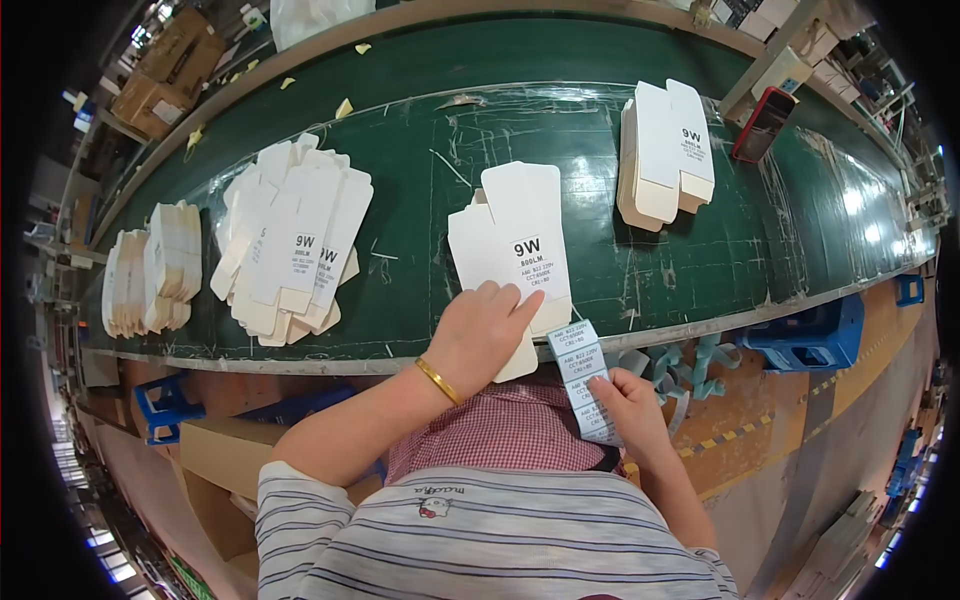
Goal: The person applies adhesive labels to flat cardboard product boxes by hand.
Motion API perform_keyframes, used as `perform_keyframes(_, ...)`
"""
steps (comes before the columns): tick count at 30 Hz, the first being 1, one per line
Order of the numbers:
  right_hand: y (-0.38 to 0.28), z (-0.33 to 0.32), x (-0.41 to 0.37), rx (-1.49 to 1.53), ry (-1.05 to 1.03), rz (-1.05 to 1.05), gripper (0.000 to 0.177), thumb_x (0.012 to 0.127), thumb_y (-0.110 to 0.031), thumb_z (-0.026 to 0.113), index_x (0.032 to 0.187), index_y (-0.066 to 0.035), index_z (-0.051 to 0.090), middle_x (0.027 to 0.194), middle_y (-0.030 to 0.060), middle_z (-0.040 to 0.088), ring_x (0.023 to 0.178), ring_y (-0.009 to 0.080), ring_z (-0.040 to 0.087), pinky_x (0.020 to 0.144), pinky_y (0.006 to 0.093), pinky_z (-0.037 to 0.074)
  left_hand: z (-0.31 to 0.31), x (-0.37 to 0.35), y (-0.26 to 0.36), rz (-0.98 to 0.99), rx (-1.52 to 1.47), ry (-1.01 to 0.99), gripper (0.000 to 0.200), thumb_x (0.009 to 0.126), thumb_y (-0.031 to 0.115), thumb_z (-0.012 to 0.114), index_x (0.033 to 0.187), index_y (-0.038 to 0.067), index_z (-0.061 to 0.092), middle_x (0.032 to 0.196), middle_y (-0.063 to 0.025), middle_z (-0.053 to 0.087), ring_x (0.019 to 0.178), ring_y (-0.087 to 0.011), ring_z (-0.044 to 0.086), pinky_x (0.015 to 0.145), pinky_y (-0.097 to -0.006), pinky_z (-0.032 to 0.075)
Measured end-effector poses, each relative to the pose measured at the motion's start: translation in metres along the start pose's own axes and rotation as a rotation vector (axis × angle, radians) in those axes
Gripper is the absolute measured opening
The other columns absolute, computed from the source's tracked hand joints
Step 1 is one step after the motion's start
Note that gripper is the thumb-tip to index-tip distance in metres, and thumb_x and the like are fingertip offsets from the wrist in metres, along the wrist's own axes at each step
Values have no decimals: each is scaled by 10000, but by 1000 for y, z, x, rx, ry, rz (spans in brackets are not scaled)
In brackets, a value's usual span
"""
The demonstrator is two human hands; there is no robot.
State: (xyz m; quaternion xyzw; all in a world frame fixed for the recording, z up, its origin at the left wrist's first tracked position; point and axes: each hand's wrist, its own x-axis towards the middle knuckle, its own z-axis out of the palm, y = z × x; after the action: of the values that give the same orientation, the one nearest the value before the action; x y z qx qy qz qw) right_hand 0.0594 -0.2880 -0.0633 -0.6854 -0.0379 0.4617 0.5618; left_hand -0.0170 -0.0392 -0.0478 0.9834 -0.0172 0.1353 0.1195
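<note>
My left hand [483, 332], with a gold bangle on the wrist, presses its fingertips on a small pile of flat white "9W" carton blanks [512, 240] at the near edge of the green belt [600, 200]. One finger rests beside the printed label on the top blank. My right hand [628, 410] holds a strip of blue-backed printed stickers [585, 378] just below the belt edge, its upper end touching the pile's lower right corner.
A fanned heap of the same blanks [295, 240] lies to the left, a further stack [150, 270] at far left, another stack [665, 150] at the back right. A red phone [763, 122] leans at the far edge. Blue brackets [815, 338] and peeled backing strips [690, 362] hang below.
</note>
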Motion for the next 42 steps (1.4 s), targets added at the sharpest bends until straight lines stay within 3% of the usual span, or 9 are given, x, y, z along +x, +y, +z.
perform_keyframes(5,13,-5,-1,-32,-10,-78,189,968,-166,620,888,2,652,752,-23,623,639,25,513,566,204,414,9,5,2,75,-40,119,254,777,73,598,1023,19,630,801,-76,543,737,-234,565,658,-349,498)
perform_keyframes(10,12,1,-6,-11,-4,-118,205,958,-176,630,874,11,643,739,-23,610,653,33,508,574,214,412,14,14,0,86,30,-28,61,766,91,588,808,48,574,806,-91,559,766,-250,593,693,-351,517)
perform_keyframes(14,15,3,-5,40,-22,-110,191,958,-177,633,879,-4,648,756,-18,627,625,28,518,549,210,414,10,21,0,37,154,-181,54,770,101,603,797,54,596,832,-86,571,794,-244,603,722,-340,527)
perform_keyframes(20,17,9,-2,40,-51,-140,187,967,-181,627,895,-10,644,754,-22,624,624,23,511,552,203,411,19,14,-2,46,108,56,72,778,110,604,816,50,591,847,-88,570,832,-235,581,717,-341,522)
perform_keyframes(26,8,17,-8,25,-40,-137,186,972,-182,620,893,-16,643,750,-29,618,625,17,500,551,197,399,21,19,3,-27,165,-20,110,776,100,609,871,49,591,874,-88,589,829,-222,585,706,-313,525)
perform_keyframes(31,9,21,-13,3,-27,-150,200,975,-195,621,893,-14,643,743,-36,607,628,16,490,554,199,393,15,26,10,3,236,-102,71,765,98,639,811,45,644,843,-91,628,819,-229,640,660,-321,564)
perform_keyframes(36,13,17,-15,-13,-20,-157,202,972,-196,624,893,-11,645,755,-29,616,636,19,497,558,203,401,-56,6,-20,137,206,-5,166,686,103,712,843,75,667,823,-93,635,792,-252,649,716,-356,538)
perform_keyframes(40,12,19,-11,-9,-41,-142,188,968,-178,623,905,-2,648,770,-18,630,651,26,512,569,208,415,-130,-40,-74,179,298,139,168,668,79,661,831,53,631,788,-102,601,741,-276,611,664,-382,507)
perform_keyframes(42,10,17,-9,-45,-62,-175,173,961,-163,623,916,1,651,776,-15,635,665,33,521,584,211,424,-151,-68,-104,135,442,97,167,673,76,643,835,42,623,795,-108,596,741,-283,605,661,-389,498)
